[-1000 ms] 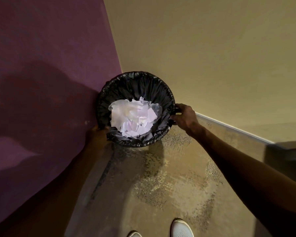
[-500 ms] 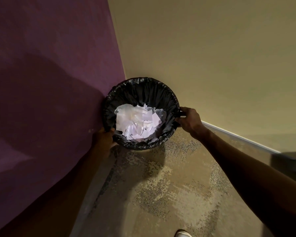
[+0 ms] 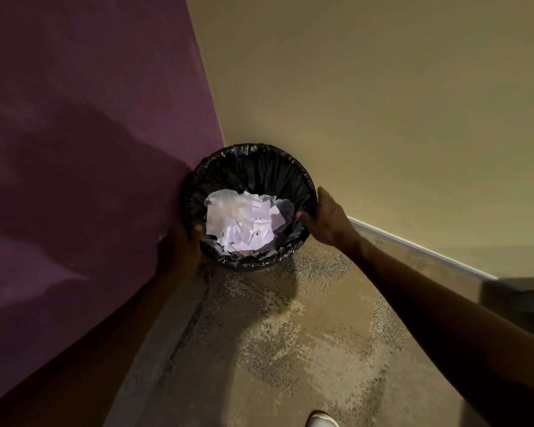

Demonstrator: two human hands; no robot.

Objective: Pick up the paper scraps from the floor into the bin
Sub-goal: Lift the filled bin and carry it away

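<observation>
bin (image 3: 253, 167) pushed farther into the corner, right hand (image 3: 327, 218) now flatter on its rim — white shoe (image 3: 321, 420) partly back in view

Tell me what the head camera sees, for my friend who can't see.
Two hands, left hand and right hand, hold a black-lined bin of white paper scraps in a corner between purple and cream walls.

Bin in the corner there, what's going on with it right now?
A person holds the bin by its rim with both hands: the left hand on the side by the purple wall, the right hand on the opposite side. White paper scraps lie inside. No scraps show on the visible floor.
</observation>
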